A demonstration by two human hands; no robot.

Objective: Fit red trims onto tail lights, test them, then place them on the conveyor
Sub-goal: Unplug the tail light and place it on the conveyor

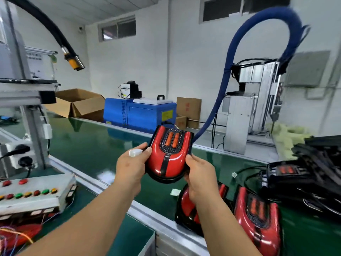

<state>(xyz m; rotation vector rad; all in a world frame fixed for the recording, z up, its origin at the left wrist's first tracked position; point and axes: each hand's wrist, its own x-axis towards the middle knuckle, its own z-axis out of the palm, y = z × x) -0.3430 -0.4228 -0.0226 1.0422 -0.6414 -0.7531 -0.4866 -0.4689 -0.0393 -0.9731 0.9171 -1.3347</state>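
I hold a red tail light [168, 154] with a black centre stripe and two glowing orange bars up over the green conveyor belt [88, 143]. My left hand [132, 163] grips its left edge and also pinches a white connector [135, 152]. My right hand [200, 174] grips its lower right edge. Two more red tail lights [258, 217] lie on the belt at the lower right; the left one [186, 202] is partly hidden by my right forearm.
A test box with coloured buttons [33, 194] sits at the left, loose wires below it. A pile of black housings and cables [304, 172] lies on the belt at the right. Two white connectors [175, 192] rest on the belt. Cardboard boxes and a blue machine [140, 113] stand beyond.
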